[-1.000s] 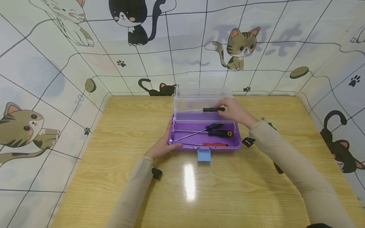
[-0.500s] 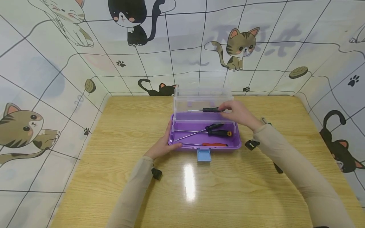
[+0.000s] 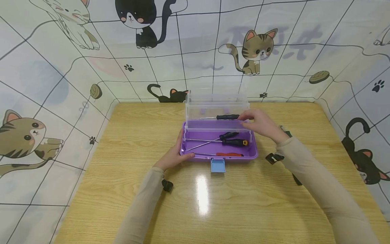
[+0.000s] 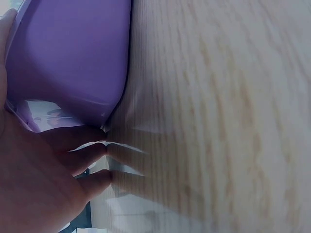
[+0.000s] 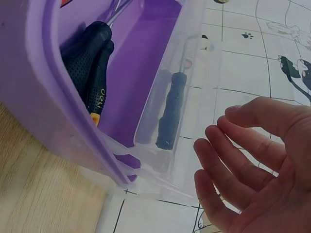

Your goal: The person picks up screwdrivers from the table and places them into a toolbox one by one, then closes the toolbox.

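Note:
A purple toolbox (image 3: 219, 160) with a raised clear lid stands on the table. My left hand (image 3: 172, 156) holds its left end, thumb over the front corner and fingers along the side. In the tray of the lid section lies a dark-handled screwdriver (image 3: 228, 117). My right hand (image 3: 262, 124) is just right of that handle; the right wrist view shows loosely bent fingers (image 5: 233, 167) apart from it, holding nothing. Inside the box, two black-handled screwdrivers (image 3: 234, 142) lie crossed, and a red-handled screwdriver (image 3: 230, 154) lies along the front wall.
A blue latch (image 3: 218, 166) hangs down at the box's front. Under and beside the right forearm lies a dark green and black tool (image 3: 297, 179), mostly hidden. A cat-patterned wall covering (image 3: 201, 61) stands directly behind the wooden table (image 3: 189, 203).
My right hand has let go of the dark-handled screwdriver in the lid tray and moved right and slightly nearer. The left hand and the box have stayed put.

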Tool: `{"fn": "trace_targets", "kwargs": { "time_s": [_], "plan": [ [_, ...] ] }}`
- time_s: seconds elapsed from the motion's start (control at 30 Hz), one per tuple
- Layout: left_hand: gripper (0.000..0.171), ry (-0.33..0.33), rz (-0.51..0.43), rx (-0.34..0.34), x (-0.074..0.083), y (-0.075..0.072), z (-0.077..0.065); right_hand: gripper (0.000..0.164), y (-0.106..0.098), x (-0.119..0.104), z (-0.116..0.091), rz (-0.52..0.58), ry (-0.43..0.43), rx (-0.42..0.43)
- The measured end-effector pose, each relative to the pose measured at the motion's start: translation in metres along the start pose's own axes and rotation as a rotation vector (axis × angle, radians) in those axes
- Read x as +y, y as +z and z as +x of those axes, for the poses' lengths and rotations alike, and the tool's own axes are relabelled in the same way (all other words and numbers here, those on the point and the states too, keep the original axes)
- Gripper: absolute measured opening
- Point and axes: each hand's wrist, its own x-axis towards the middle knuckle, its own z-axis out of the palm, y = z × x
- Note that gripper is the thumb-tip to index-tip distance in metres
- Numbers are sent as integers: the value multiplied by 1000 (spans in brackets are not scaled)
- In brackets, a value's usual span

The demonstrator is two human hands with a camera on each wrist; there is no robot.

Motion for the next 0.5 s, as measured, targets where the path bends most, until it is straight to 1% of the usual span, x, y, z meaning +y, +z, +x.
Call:
{"fn": "trace_targets", "kwargs": {
  "time_s": [0.17,0.27,0.5],
  "plan": [
    [115,-9,12,24,-24,5,7,20,-3,2,-8,21,33,23],
    [115,-11,20,28,-27,5,7,22,-5,2,-12,24,50,31],
    [115,-18,8,24,-26,4,6,20,-8,2,-20,19,60,48]
  ]
}}
